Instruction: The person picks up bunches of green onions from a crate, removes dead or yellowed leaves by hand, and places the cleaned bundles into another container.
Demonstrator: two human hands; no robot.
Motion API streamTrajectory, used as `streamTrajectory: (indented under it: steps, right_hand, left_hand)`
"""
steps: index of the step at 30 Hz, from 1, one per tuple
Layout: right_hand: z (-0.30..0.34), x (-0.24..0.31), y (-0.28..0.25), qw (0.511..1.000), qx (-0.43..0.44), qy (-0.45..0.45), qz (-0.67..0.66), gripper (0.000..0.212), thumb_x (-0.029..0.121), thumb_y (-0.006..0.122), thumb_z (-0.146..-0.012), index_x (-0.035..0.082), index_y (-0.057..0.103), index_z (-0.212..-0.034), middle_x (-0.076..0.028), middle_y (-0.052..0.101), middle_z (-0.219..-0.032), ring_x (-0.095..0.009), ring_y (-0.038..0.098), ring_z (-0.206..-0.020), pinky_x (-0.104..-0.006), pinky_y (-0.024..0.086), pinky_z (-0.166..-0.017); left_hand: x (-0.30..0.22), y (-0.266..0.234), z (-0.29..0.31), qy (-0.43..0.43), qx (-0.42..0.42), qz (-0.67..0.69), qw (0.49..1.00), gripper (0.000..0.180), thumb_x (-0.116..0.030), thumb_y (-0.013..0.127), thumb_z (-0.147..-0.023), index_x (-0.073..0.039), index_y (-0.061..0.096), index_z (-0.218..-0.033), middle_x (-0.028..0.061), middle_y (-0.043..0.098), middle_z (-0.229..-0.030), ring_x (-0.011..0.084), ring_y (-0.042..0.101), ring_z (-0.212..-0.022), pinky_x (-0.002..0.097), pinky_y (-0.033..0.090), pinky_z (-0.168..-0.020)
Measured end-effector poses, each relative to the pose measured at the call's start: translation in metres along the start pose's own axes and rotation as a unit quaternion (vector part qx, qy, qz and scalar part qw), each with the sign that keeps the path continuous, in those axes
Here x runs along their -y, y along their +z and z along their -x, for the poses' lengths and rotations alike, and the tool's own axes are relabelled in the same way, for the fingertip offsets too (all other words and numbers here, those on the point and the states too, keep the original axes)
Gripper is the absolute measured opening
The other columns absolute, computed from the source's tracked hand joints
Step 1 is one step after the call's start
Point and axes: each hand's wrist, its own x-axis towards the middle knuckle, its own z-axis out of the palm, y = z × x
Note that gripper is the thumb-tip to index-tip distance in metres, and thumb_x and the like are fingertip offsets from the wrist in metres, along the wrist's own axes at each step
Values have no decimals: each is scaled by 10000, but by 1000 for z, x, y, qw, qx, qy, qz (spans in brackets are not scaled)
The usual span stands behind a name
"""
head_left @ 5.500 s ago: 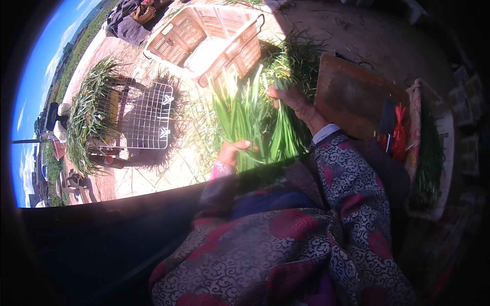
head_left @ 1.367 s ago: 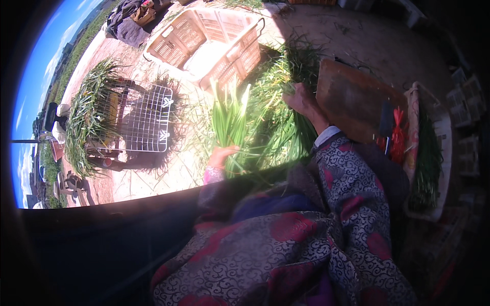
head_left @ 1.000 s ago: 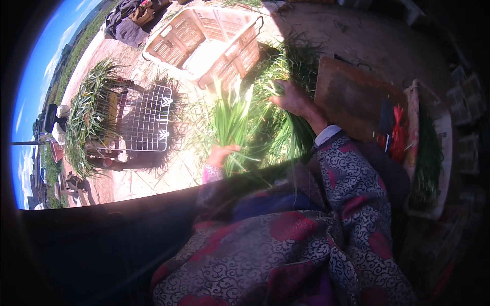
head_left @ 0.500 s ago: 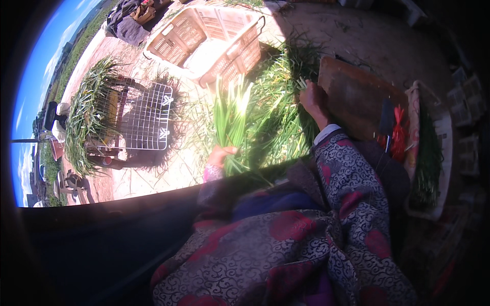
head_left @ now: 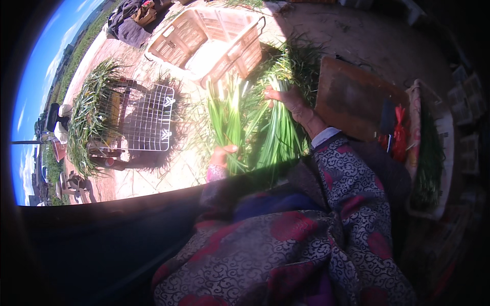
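My left hand (head_left: 220,156) is closed round the lower leaves of a bunch of chives (head_left: 227,115), long flat greens whose pale stem ends point away from me. To its right, my right hand (head_left: 289,101) grips a second bunch of chives (head_left: 282,135) near the pale ends, thumb across them. The leaves of that bunch trail back toward my lap. Both bunches are apart at their stem ends. Behind and beneath them lies a loose pile of chives (head_left: 301,58).
A pale plastic crate (head_left: 245,56) stands beyond my hands. At left is a wire rack (head_left: 145,120) beside heaped greens (head_left: 92,120). A brown board (head_left: 352,99), red ties (head_left: 398,133) and a crate (head_left: 445,168) holding greens are at right. Dark clothing (head_left: 127,28) lies at the far left.
My right hand has come left and nearer from the pile, bringing a bunch of chives beside the left one. My left hand stays nearly in place, still gripping its bunch.
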Motion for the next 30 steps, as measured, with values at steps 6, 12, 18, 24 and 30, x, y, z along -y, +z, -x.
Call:
streamTrajectory:
  steps: [6,12,18,24,30]
  right_hand:
    - [-20,-29,-58,786,-263,-31,559,460,244,663,-803,106,582,-1233,-195,696,-967,-387,679,-893,-470,540,-767]
    - [-13,1,-116,736,-402,-105,534,366,170,653,-827,78,609,-1179,-205,687,-949,-402,660,-888,-470,532,-740]
    - [17,35,-36,981,-71,-17,180,331,175,768,-784,-8,644,-1031,-52,651,-873,-145,617,-708,-290,494,-614]
    - [11,5,22,946,101,-142,272,185,156,665,-845,-18,631,-899,-90,615,-695,-146,623,-569,-300,484,-564]
    - [31,7,27,953,196,-145,178,146,112,634,-862,-28,596,-873,-81,597,-765,-149,625,-622,-286,487,-578]
  left_hand:
    - [1,-41,-5,80,-47,-146,985,385,-41,673,-743,82,623,-1105,167,704,-887,258,691,-775,372,595,-748]
    - [-12,-4,2,67,1,-88,994,486,42,672,-778,48,528,-1242,180,670,-1034,297,690,-845,438,597,-798]
    - [0,11,-3,97,-32,-111,989,351,-15,708,-763,56,613,-1093,129,680,-853,234,677,-729,392,582,-696]
    - [6,41,-6,98,25,-147,984,475,14,722,-749,40,583,-1202,111,693,-968,213,686,-832,346,551,-815]
    - [12,49,-28,103,-6,-75,992,286,-88,737,-806,39,677,-1055,106,715,-947,187,680,-894,315,540,-845]
